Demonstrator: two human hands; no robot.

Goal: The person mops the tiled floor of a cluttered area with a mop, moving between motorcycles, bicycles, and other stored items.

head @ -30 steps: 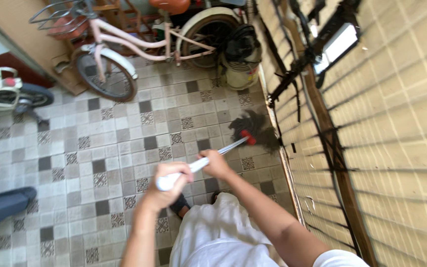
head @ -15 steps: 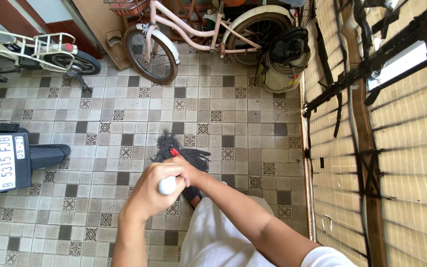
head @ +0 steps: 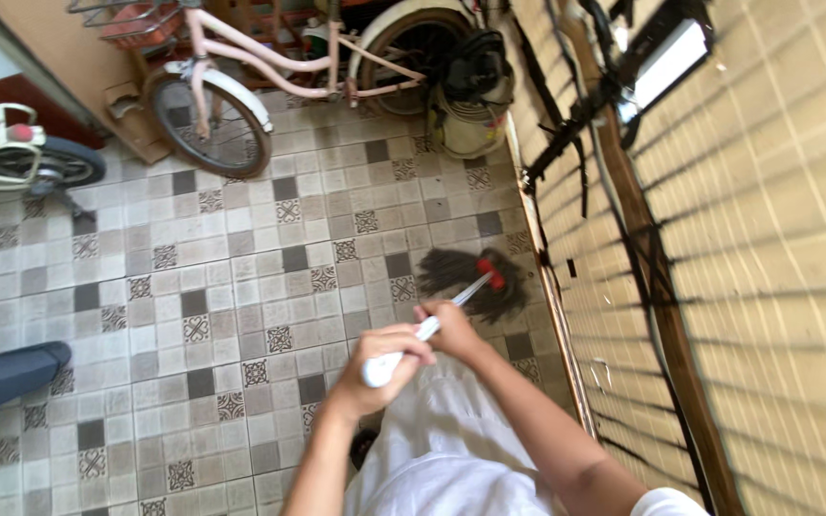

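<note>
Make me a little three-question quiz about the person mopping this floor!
1. True or false: both hands grip the mop handle.
2. Which hand is nearer the mop head: A the left hand, or B the right hand?
3. What pink thing stands at the far end of the tiled floor?

Key: 1 true. 2 B. 3 a bicycle.
</note>
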